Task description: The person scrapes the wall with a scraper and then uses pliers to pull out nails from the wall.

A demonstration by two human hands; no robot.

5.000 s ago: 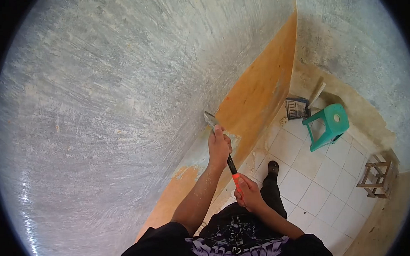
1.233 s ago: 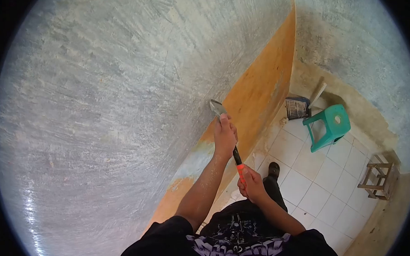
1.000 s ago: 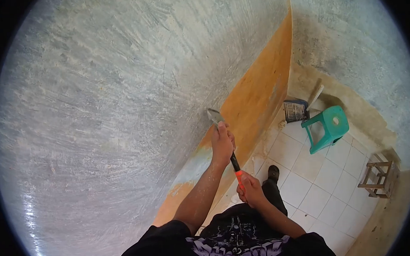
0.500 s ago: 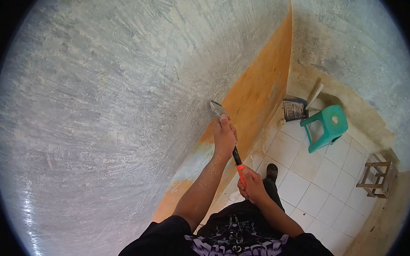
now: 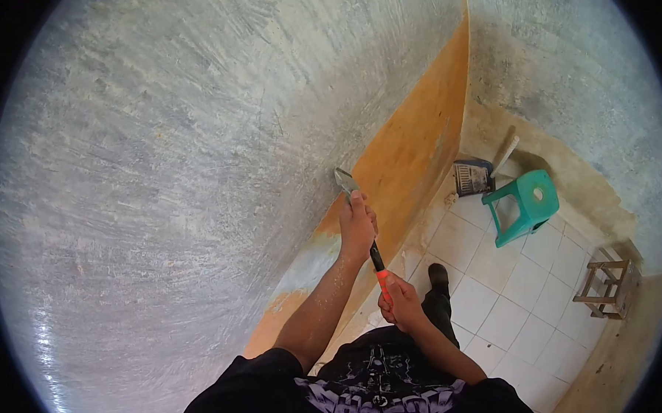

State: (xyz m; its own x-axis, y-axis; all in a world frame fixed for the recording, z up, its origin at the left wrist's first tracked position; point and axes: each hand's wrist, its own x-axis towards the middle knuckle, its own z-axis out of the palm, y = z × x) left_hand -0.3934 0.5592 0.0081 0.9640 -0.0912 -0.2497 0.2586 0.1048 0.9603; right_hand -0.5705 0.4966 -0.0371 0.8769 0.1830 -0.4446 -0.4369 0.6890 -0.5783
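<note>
Both my hands grip a long scraper (image 5: 377, 257) with a metal blade, a black shaft and an orange-red handle. My left hand (image 5: 357, 227) is wrapped round the shaft just behind the blade, thumb towards the blade. Lower down, my right hand (image 5: 404, 304) closes on the orange-red handle, hiding part of it. The blade's tip lies at the wall, by the border between the scraped grey surface (image 5: 181, 169) and an orange-painted band (image 5: 413, 140). Pale flecks dot my left forearm.
A dark dustpan (image 5: 473, 177) with a pale handle stands in the corner beside a green plastic stool (image 5: 532, 201). Farther right is a small wooden stool (image 5: 605, 289). White tiles (image 5: 501, 288) cover the floor, and my dark shoe (image 5: 438, 275) is on them.
The scraper and both hands have shifted slightly left and down along the wall. My grip on it is the same.
</note>
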